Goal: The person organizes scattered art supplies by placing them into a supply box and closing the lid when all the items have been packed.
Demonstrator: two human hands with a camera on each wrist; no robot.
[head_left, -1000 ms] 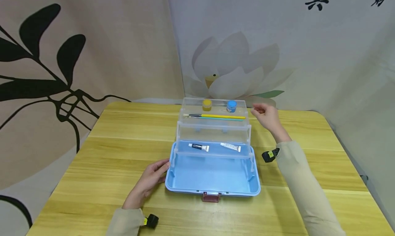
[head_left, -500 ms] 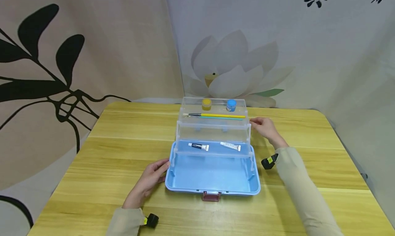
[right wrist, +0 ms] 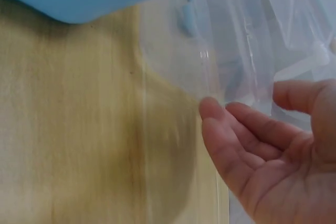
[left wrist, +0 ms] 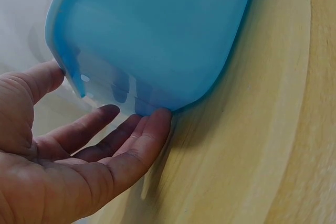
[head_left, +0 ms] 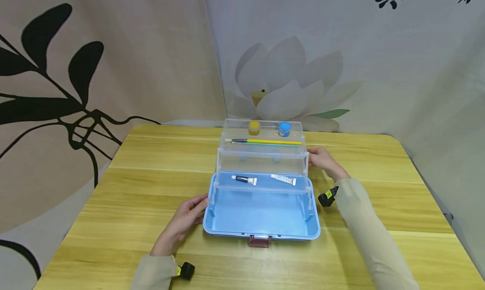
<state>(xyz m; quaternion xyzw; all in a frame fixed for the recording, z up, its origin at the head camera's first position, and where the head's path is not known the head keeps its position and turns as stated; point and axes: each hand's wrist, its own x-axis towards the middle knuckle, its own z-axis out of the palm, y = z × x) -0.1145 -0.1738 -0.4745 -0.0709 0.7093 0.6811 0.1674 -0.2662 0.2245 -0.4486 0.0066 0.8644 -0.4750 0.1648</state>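
A light blue plastic storage box sits on the table, its clear fold-out trays spread toward the back. My left hand rests against the box's left end; in the left wrist view its thumb is at the rim and loosely bent fingertips touch the outer wall. My right hand is beside the trays' right side, with relaxed fingers near the clear plastic. The upper tray bears a yellow jar, a blue jar and paintbrushes. Lower down lie a black-labelled paint tube and a white tube.
The wooden table extends on both sides of the box. A brown latch hangs at the box's front. Behind the table hangs a cloth printed with leaves and a lotus.
My right hand has come down and slightly nearer the front along the trays' right side. My left hand, the box and the things in its trays have stayed in place.
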